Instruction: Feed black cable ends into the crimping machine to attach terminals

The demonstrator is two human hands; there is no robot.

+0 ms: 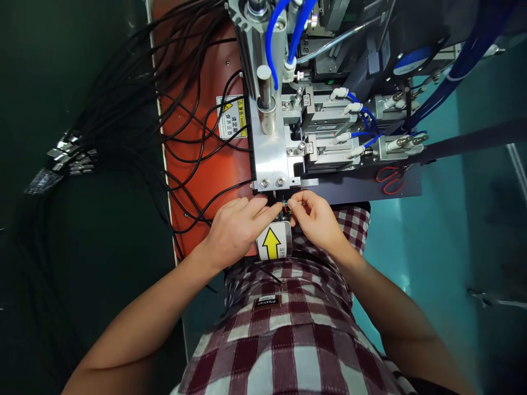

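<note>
In front of the machine's metal block [269, 159], both hands meet at a cluster of thin coloured wires [285, 206]. My left hand [239, 225] comes in from the left, back upward, fingers closed and tips pressed against the wires; part of its grip is hidden. From the right, my right hand [315, 218] pinches the same wires between thumb and fingertips. Just below them is a white label with a yellow arrow [270, 242]. A short black cable end [269, 273] with fine bare wires lies on the checked apron [304, 307].
Black cables [193, 109] run across the orange surface [222, 181] to a bundle with metal connectors [68, 153] at left. Pneumatic cylinders [329, 123] with blue tubes [373, 123] stand behind my right hand. Red-handled scissors [391, 180] lie on the dark plate [349, 189].
</note>
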